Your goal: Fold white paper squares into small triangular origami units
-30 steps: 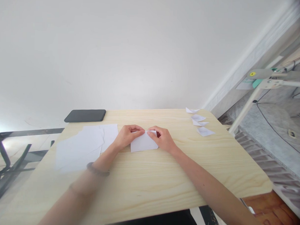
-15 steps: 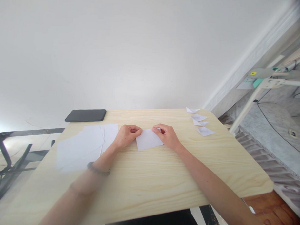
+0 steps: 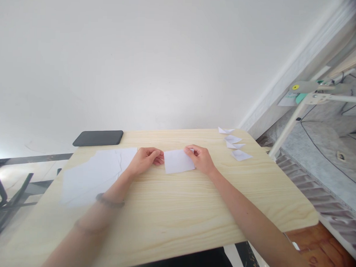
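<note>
— Down at the bottom edge of the frame, what shows nearest?
— Two bare forearms (image 3: 248, 215), reaching in over a pale wooden table (image 3: 177, 219). Around the left wrist sits a dark bracelet (image 3: 110, 201), somewhat blurred.
— And the hands?
— The right hand (image 3: 204, 159) pinches a small white paper (image 3: 178, 162) between thumb and fingers, close to its upper right corner.
— Where is that paper?
— Just below the centre of the frame, between the hands, one broad face showing. I can't tell whether it rests flat or is slightly raised.
— What of the left hand (image 3: 143, 160)?
— Loosely open, fingers curved, just beside the paper's left edge. Whether a fingertip touches it, I can't say.
— Anything around them?
— Larger white sheets (image 3: 91, 173) overlap at the left of the frame, partly behind that forearm. Right of centre, small folded papers (image 3: 242, 155) stand in a row.
— Farther off?
— A black phone (image 3: 98, 138) lies at the table's far left corner, before a white wall (image 3: 168, 71). At the upper right there's a white metal frame (image 3: 293, 120).
</note>
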Available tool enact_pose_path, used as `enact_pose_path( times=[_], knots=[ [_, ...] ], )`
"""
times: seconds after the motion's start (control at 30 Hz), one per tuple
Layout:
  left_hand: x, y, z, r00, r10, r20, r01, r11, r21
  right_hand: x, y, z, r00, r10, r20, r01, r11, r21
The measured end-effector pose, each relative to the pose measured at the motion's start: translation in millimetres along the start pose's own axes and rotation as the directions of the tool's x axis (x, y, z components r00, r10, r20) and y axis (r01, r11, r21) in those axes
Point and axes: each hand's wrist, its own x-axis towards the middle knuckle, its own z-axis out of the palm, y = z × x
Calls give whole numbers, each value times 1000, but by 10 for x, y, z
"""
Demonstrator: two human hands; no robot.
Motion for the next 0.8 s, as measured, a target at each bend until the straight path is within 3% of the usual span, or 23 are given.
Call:
enact_pose_path(
  times=[0.2,0.37,0.6,0.8],
  knots=[
    [-44,58,85,993,118,-16,-111,966,232,-81,-144,217,998,5,55,-6,1000,19],
    [-51,56,73,991,129,-22,-116,943,313,-38,-126,159,979,-22,203,11,999,52],
    [-24,49,49,995,87,-55,-68,956,284,35,-21,-17,864,114,491,-280,919,279],
    [-9,18,14,995,79,-68,-56,957,285,43,15,-63,822,148,549,-381,860,339]
  ],
)
